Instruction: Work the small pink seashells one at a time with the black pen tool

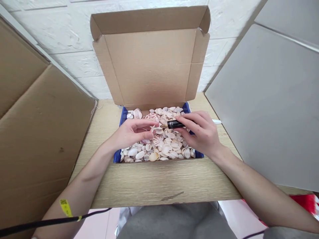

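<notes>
Head view: right hand (201, 132) fingers grip a black tool (175, 124); left hand (132, 132) fingers pinch a small shell (152, 128) above the shell-filled box (117, 156).

A makeshift craft or packing corner, screened off with boards

A small wood-grain table (159, 186) stands against a white painted brick wall (62, 33), closed in by a big sheet of brown cardboard (37, 132) on the left and a plain grey panel (269, 109) on the right; on the table sits an open cardboard mailer box (152, 66) with a blue inner lining, filled with loose seashells (159, 146) in bulk, which reads as a small hand-work station rather than a furnished home room or office
</notes>
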### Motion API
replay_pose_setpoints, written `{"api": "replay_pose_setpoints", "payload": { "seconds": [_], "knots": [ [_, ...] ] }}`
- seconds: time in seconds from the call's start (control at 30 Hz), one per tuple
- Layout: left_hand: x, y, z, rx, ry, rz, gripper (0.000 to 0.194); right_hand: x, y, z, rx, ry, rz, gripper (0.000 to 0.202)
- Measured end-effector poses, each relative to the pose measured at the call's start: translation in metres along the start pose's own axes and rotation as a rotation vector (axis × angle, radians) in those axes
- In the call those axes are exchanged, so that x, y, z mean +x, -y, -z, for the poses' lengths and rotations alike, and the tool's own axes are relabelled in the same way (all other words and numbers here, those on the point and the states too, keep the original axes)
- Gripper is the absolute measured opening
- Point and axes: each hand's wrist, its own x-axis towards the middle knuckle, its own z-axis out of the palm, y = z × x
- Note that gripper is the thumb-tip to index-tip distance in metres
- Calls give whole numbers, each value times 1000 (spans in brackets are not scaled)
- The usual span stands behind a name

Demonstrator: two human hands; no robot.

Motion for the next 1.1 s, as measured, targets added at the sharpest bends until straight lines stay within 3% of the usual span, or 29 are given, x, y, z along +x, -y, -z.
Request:
{"api": "replay_pose_setpoints", "payload": {
  "seconds": [0.23,0.5,0.73,1.1],
  "knots": [
    [0,-1,0,-24,-8,13,51,-1,1,-1,-17,-45,10,33],
    [-1,-2,0,-43,-41,-28,49,-4,-2,-5,19,85,-92,25],
    [0,0,0,-27,-22,-3,49,-4,0,-2,39,215,-41,28],
    [0,0,-4,-29,-6,-53,45,-1,2,-1,113,215,28,26]
  ]
}}
